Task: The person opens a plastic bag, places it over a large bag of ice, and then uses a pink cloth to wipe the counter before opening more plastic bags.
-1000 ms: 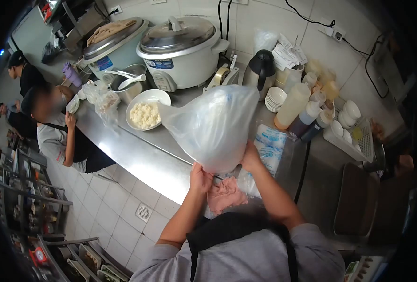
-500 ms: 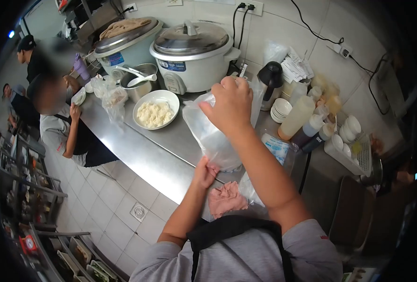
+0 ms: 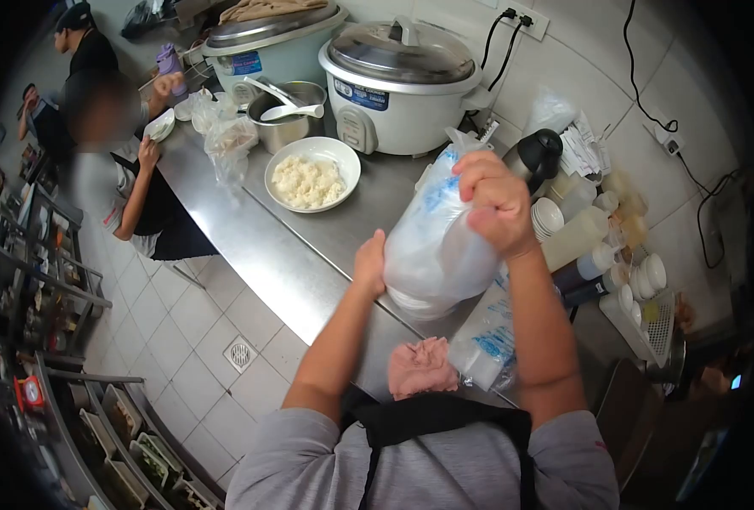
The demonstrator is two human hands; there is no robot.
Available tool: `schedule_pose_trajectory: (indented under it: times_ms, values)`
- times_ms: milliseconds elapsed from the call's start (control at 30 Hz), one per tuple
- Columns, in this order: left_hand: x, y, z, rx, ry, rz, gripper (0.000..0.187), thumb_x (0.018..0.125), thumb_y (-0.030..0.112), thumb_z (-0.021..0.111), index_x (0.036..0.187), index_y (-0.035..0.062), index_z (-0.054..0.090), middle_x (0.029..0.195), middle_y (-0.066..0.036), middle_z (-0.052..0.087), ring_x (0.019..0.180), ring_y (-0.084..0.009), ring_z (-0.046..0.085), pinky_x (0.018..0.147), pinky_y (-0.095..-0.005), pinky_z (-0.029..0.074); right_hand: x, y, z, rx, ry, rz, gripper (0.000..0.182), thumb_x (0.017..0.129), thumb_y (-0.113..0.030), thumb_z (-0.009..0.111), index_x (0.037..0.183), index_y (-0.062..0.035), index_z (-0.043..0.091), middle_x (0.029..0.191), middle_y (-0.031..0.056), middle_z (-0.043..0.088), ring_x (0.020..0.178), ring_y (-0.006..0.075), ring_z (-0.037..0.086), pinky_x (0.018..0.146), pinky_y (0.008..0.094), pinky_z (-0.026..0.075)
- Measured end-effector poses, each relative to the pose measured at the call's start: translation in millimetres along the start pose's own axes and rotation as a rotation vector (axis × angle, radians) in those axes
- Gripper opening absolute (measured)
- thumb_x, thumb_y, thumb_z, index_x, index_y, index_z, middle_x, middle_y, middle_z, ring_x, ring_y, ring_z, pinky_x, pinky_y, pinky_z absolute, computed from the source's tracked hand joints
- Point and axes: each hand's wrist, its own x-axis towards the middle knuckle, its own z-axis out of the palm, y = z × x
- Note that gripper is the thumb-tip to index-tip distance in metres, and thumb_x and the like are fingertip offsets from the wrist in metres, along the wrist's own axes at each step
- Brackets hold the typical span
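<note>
A translucent plastic bag (image 3: 432,246) with blue print on its upper part stands bulging over the steel counter between my hands; its contents cannot be made out. My right hand (image 3: 498,204) is closed on the bag's upper right side, fingers curled into the film. Against its lower left side rests my left hand (image 3: 371,262), thumb up, its other fingers partly hidden; it steadies the bag. A crumpled pink cloth (image 3: 422,368) lies on the counter near my body. Beside it is a flat clear plastic packet (image 3: 485,348) with blue print, partly behind my right forearm.
A white bowl of rice (image 3: 309,177) sits left of the bag, before a metal pot (image 3: 288,127) with white ladles. Rice cookers (image 3: 402,89) line the wall. Bottles (image 3: 577,238) and small dishes (image 3: 547,218) crowd the right. Another person (image 3: 139,183) holds a dish at left.
The bag has turned and now looks fuller, with blue print showing. My right hand has moved lower along its right side; my left hand has shifted up its left side. The view has shifted.
</note>
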Motion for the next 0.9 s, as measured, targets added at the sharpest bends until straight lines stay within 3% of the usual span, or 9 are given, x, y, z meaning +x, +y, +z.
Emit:
schedule_pose_trajectory:
  times_ms: [67, 167, 267, 367, 433, 600, 733, 800, 900]
  values:
    - [-31, -21, 11, 0.263, 0.205, 0.233, 0.027, 0.085, 0.024, 0.046, 0.091, -0.0025, 0.046, 0.076, -0.006, 0.051, 0.065, -0.0109, 0.045, 0.061, -0.0257, 0.04, -3, 11, -14, 0.108, -0.001, 0.073, 0.019, 0.063, -0.016, 0.062, 0.059, -0.0039, 0.048, 0.074, 0.0062, 0.053, 0.076, 0.0235, 0.05, 0.07, 0.0321, 0.041]
    - [-75, -45, 36, 0.377, 0.266, 0.389, 0.024, 0.083, 0.019, 0.05, 0.093, -0.0011, 0.042, 0.074, -0.005, 0.05, 0.066, -0.0093, 0.045, 0.06, -0.0217, 0.038, 14, -30, -12, -0.396, 0.176, 0.749, 0.023, 0.066, -0.022, 0.063, 0.074, -0.0032, 0.052, 0.082, 0.0095, 0.055, 0.078, 0.0248, 0.053, 0.069, 0.0323, 0.042]
    - [-57, -95, 32, 0.138, 0.126, 0.511, 0.025, 0.081, 0.016, 0.052, 0.096, 0.0017, 0.039, 0.07, -0.002, 0.049, 0.062, -0.0096, 0.046, 0.055, -0.0225, 0.04, 16, -53, 17, -1.051, -0.006, 0.655, 0.033, 0.067, -0.03, 0.062, 0.085, -0.0033, 0.054, 0.084, 0.012, 0.056, 0.076, 0.0268, 0.054, 0.066, 0.0343, 0.044]
    - [-71, -31, 33, 0.12, 0.07, 0.035, 0.019, 0.084, 0.018, 0.047, 0.095, 0.0034, 0.042, 0.069, -0.002, 0.048, 0.057, -0.0099, 0.047, 0.051, -0.0237, 0.042, 14, -41, 20, -1.114, -0.076, 0.549, 0.027, 0.063, -0.028, 0.063, 0.067, -0.003, 0.052, 0.069, 0.0123, 0.052, 0.066, 0.0305, 0.052, 0.058, 0.0367, 0.042]
    - [-46, -2, 11, -0.366, -0.326, -0.287, 0.019, 0.087, 0.021, 0.042, 0.095, 0.0043, 0.044, 0.068, -0.002, 0.05, 0.053, -0.0109, 0.048, 0.047, -0.0232, 0.044, 8, -28, 3, -1.001, -0.07, 0.409, 0.026, 0.062, -0.026, 0.063, 0.06, -0.0031, 0.05, 0.063, 0.0128, 0.05, 0.06, 0.031, 0.05, 0.054, 0.0365, 0.04]
    - [34, 36, -5, -0.378, -0.717, -0.466, 0.03, 0.089, 0.03, 0.035, 0.097, 0.0033, 0.047, 0.089, -0.009, 0.055, 0.075, -0.0189, 0.054, 0.066, -0.0312, 0.046, 1, -27, -14, -0.771, -0.128, 0.226, 0.027, 0.055, -0.022, 0.066, 0.054, -0.0046, 0.046, 0.055, 0.0092, 0.047, 0.051, 0.0268, 0.046, 0.047, 0.033, 0.037]
    - [42, 38, 24, -0.326, -0.275, -0.507, 0.03, 0.089, 0.028, 0.036, 0.097, 0.0026, 0.048, 0.092, -0.011, 0.057, 0.08, -0.0244, 0.057, 0.074, -0.0356, 0.046, 1, -18, -14, -0.449, -0.098, 0.102, 0.028, 0.051, -0.019, 0.069, 0.053, -0.0053, 0.044, 0.052, 0.0063, 0.045, 0.047, 0.0236, 0.042, 0.044, 0.0301, 0.035]
    - [53, -17, 8, 0.296, -0.207, 0.07, 0.029, 0.086, 0.028, 0.041, 0.092, 0.0009, 0.05, 0.084, -0.01, 0.056, 0.071, -0.0202, 0.053, 0.066, -0.031, 0.044, 1, -9, -14, -0.468, -0.051, 0.082, 0.03, 0.051, -0.02, 0.07, 0.053, -0.0053, 0.044, 0.054, 0.0066, 0.047, 0.048, 0.0234, 0.044, 0.045, 0.0295, 0.036]
    - [26, -19, 25, 0.313, 0.078, 0.153, 0.026, 0.082, 0.024, 0.048, 0.083, -0.0019, 0.051, 0.079, -0.011, 0.056, 0.069, -0.0171, 0.051, 0.064, -0.0275, 0.041, -3, 6, -10, -0.452, 0.036, -0.005, 0.03, 0.055, -0.026, 0.07, 0.062, -0.0039, 0.05, 0.067, 0.0093, 0.053, 0.059, 0.0236, 0.049, 0.055, 0.0296, 0.04]
